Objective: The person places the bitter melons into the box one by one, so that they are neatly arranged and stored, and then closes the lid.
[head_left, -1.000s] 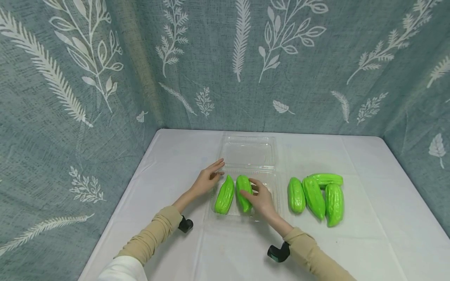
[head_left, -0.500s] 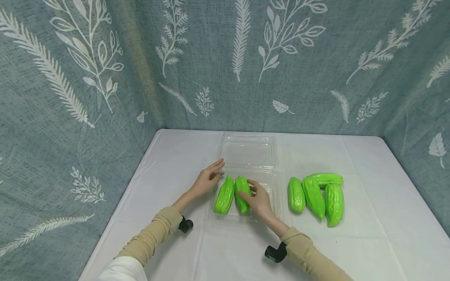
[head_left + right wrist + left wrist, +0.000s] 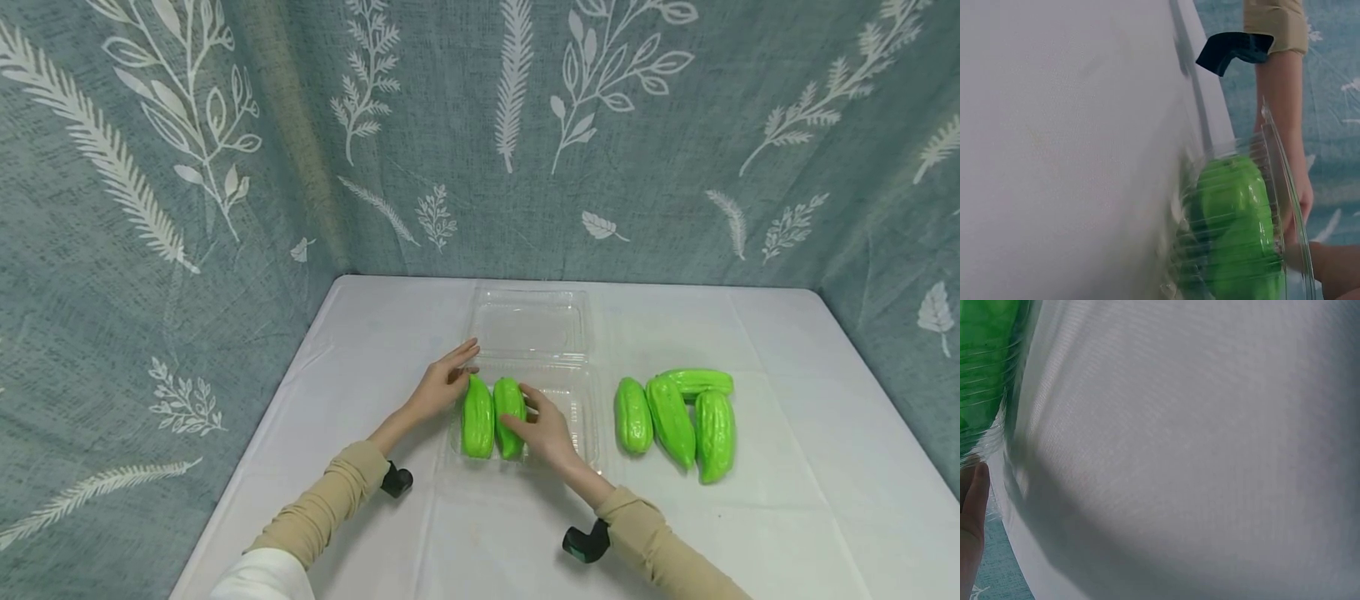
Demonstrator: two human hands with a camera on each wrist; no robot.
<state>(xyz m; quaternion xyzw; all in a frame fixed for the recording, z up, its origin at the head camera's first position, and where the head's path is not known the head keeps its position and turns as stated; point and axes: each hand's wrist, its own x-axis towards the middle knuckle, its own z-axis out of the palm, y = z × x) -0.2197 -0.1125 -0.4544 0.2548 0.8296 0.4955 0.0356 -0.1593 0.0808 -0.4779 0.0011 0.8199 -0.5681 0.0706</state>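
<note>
A clear plastic clamshell container [image 3: 572, 467] lies with its lid [image 3: 528, 325] folded back. Two bright green bitter melons with ridged skin are side by side in its base: the left melon [image 3: 477, 419] near the left wall, the right melon [image 3: 509, 421] beside it. My right hand [image 3: 546, 427] grips the right melon, thumb over its top and fingers along its right side. At the container's left rim my left hand [image 3: 437, 387] rests with fingers extended. In the left wrist view a digit [image 3: 977, 494] touches the rim; the right wrist view shows green melon [image 3: 1235, 212] through the ridged wall.
Several more bitter melons [image 3: 670, 421] lie grouped on the white-covered table [image 3: 780, 517] to the right of the container. A teal leaf-print curtain [image 3: 465, 150] surrounds the table's back and sides. Black wrist devices [image 3: 587, 542] hang below the forearms.
My right hand has moved left with the right melon. The left melon has turned from slanted to nearly straight, closer to the left wall. The left hand has stayed put.
</note>
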